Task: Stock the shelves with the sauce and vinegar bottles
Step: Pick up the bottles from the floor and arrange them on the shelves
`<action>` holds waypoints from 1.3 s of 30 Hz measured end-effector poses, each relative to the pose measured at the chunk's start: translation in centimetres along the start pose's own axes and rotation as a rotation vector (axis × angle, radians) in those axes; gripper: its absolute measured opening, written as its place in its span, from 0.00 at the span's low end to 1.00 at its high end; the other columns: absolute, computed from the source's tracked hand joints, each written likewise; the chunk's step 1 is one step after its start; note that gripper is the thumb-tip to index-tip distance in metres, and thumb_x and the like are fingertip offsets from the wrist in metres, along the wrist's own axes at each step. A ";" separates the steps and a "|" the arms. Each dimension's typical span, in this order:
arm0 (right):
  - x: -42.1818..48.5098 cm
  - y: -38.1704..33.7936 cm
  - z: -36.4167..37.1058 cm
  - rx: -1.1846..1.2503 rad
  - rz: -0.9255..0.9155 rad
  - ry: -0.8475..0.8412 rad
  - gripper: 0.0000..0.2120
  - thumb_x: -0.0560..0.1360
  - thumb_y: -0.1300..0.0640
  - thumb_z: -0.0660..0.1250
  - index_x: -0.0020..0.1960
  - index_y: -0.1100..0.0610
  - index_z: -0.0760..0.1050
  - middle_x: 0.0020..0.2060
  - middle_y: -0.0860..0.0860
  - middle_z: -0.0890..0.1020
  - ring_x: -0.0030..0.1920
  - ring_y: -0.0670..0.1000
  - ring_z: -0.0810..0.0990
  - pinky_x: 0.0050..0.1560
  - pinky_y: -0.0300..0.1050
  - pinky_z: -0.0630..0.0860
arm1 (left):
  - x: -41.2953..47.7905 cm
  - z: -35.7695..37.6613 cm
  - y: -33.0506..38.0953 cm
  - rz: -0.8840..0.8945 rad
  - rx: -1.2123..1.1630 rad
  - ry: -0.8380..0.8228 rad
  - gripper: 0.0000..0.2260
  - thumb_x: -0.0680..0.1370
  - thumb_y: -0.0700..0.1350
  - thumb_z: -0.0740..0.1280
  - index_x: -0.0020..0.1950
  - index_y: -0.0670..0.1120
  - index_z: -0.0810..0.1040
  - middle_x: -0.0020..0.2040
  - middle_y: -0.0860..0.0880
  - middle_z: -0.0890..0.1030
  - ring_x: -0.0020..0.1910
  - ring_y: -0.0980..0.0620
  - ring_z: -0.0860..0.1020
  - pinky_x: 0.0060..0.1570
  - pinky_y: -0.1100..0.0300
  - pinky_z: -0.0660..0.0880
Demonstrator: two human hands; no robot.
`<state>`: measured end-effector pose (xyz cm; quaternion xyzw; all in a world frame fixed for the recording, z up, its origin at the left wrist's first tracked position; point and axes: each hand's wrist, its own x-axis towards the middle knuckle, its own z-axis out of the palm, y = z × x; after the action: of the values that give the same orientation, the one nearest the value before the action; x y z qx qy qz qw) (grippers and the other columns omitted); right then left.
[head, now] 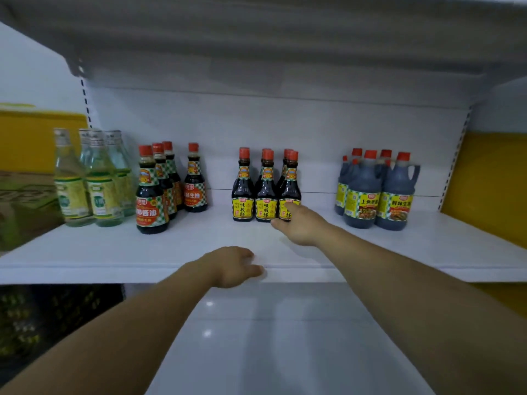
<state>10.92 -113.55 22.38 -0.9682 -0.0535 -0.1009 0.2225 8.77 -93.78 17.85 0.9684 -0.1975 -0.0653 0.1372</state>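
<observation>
My right hand [299, 225] is open, fingertips touching the front-right yellow-labelled sauce bottle [290, 191] mid-shelf [171, 252]; my left hand [233, 266] rests empty on the shelf's edge; the bottle looks glassy, heavy and slick, so I'd grip its waist.

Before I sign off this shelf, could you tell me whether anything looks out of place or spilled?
Nothing is spilled or tipped. One red-label sauce bottle stands apart, to the right of the other red-label bottles, leaving a gap. Otherwise nothing stands out.
</observation>
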 end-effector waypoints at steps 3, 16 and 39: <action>-3.1 -3.5 -0.3 -0.088 -0.026 -0.047 0.33 0.78 0.38 0.58 0.75 0.55 0.58 0.73 0.54 0.66 0.69 0.57 0.66 0.64 0.49 0.67 | -4.9 -0.7 -1.2 -0.041 -0.015 -0.013 0.32 0.75 0.64 0.60 0.74 0.51 0.61 0.75 0.50 0.62 0.73 0.49 0.61 0.69 0.55 0.59; -12.6 -18.4 9.0 -0.149 -0.320 -0.322 0.35 0.78 0.37 0.56 0.77 0.54 0.51 0.74 0.56 0.62 0.70 0.58 0.65 0.63 0.50 0.66 | -26.0 1.5 -9.9 -0.450 -0.060 -0.033 0.33 0.75 0.63 0.62 0.75 0.49 0.60 0.75 0.49 0.62 0.72 0.49 0.63 0.67 0.56 0.62; -24.9 -38.0 42.3 -0.128 -0.784 -0.981 0.35 0.77 0.37 0.57 0.77 0.53 0.53 0.76 0.52 0.60 0.72 0.57 0.62 0.65 0.52 0.65 | -51.6 20.9 -25.6 -1.297 -0.491 -0.108 0.32 0.75 0.61 0.64 0.75 0.52 0.59 0.75 0.45 0.61 0.72 0.45 0.63 0.67 0.56 0.62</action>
<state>-11.68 -62.32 -4.42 -0.8217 -0.4941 0.2777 0.0603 -32.82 -55.45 -5.85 0.8273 0.4348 -0.2249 0.2757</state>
